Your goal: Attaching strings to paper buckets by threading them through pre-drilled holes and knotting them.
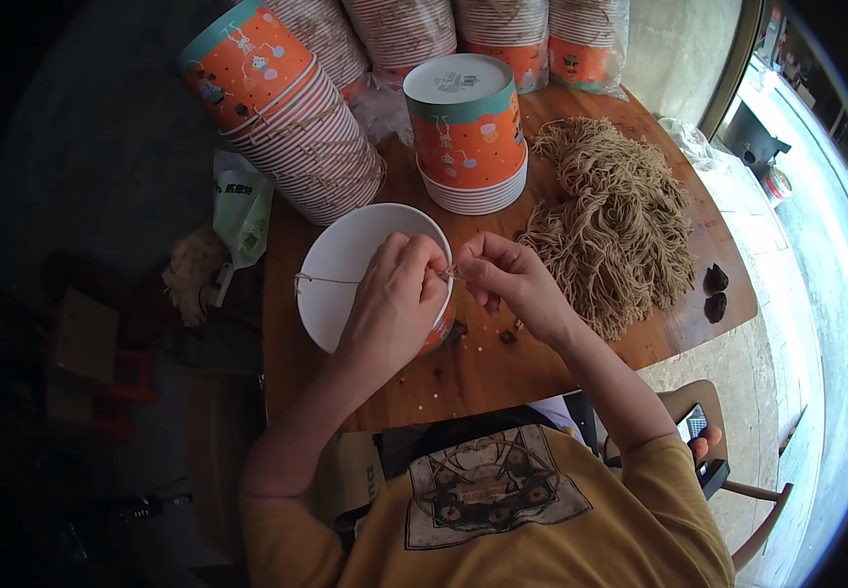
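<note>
A white-lined paper bucket (331, 260) with an orange outside lies tilted on the table, its mouth toward me. A tan cord (331, 280) crosses that mouth from a knot at the left rim to the right rim. My left hand (399, 289) is closed in a pinch on the cord at the right rim, its back covering part of the bucket. Beside it, my right hand (502, 274) pinches the cord's end close to the rim. The exact crossing of the cord between my fingertips is too small to make out.
A leaning stack of buckets (296, 137) and an upside-down stack (468, 137) stand behind. Bagged stacks (502, 39) line the wall. A heap of tan cords (620, 225) lies right, near two dark lumps (716, 293) by the table's edge (737, 318). A phone (693, 423) lies on a chair.
</note>
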Demonstrator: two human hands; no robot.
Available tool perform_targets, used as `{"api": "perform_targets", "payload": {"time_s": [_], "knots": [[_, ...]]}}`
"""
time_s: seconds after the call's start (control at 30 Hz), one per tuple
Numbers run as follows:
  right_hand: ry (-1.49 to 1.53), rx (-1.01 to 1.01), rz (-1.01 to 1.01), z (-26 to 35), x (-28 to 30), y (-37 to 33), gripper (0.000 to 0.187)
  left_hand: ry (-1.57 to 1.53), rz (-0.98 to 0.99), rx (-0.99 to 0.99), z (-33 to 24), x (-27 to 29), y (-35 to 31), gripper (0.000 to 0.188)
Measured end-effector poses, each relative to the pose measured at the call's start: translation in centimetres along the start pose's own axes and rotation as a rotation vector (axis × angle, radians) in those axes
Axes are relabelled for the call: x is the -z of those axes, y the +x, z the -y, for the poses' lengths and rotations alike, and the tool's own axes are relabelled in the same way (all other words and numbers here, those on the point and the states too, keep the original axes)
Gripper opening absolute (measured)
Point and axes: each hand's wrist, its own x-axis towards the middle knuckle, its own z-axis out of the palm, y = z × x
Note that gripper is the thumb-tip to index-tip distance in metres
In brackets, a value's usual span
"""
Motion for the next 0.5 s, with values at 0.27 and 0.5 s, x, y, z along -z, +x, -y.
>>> {"api": "perform_targets", "payload": {"time_s": [0.27,0.5], "knots": [[0.018,0.081,0.022,-0.26,0.09,-0.24,0.011,-0.163,0.048,0.052,0.31,0.32,0.08,0.008],[0.04,0.108,0.001,-0.57,0.34,-0.41,0.009,-0.281,0.121,0.157,0.56,0.57,0.22,0.007]]}}
